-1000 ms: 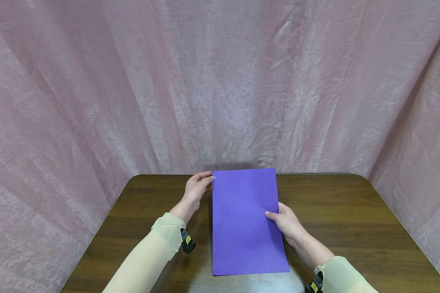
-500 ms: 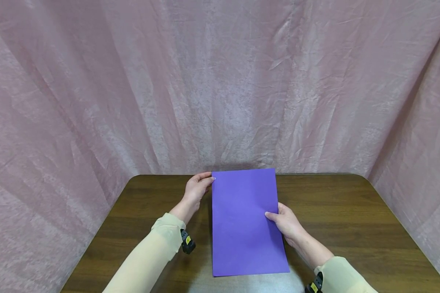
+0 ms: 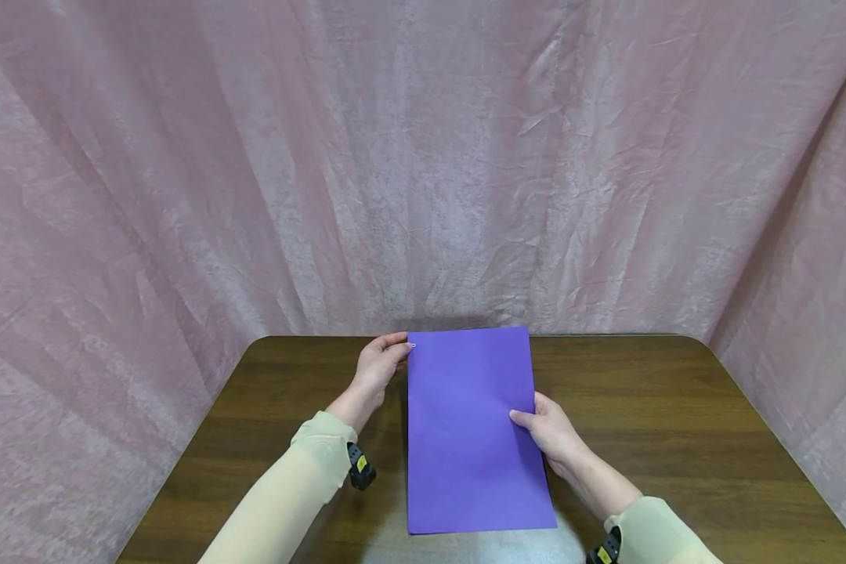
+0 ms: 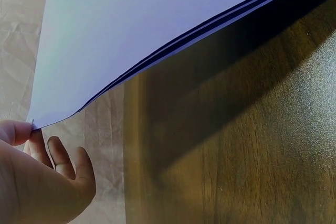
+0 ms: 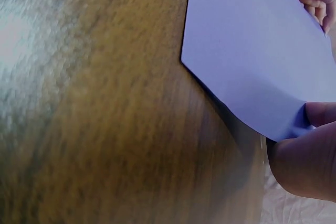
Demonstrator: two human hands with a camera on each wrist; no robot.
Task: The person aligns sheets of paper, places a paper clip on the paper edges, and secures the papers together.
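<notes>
A small stack of purple paper sheets (image 3: 472,439) is held tilted above the table, its layers parting along the left edge in the left wrist view. My left hand (image 3: 375,370) pinches the far left corner between thumb and fingers. At that thumb tip the small pale loop of a paper clip (image 3: 413,345) shows on the paper; the rest of it is hidden. Partway down the right edge, my right hand (image 3: 555,431) grips the sheets, thumb on top and fingers hidden underneath. The paper (image 5: 252,51) bows near that thumb in the right wrist view.
Below the paper lies a brown wood-grain table (image 3: 641,392) with rounded far corners. Pink curtains (image 3: 423,157) hang behind it and at both sides. Each wrist carries a dark strapped camera (image 3: 361,467).
The paper and both hands have sunk very slightly toward the near side. Both grips are the same as before.
</notes>
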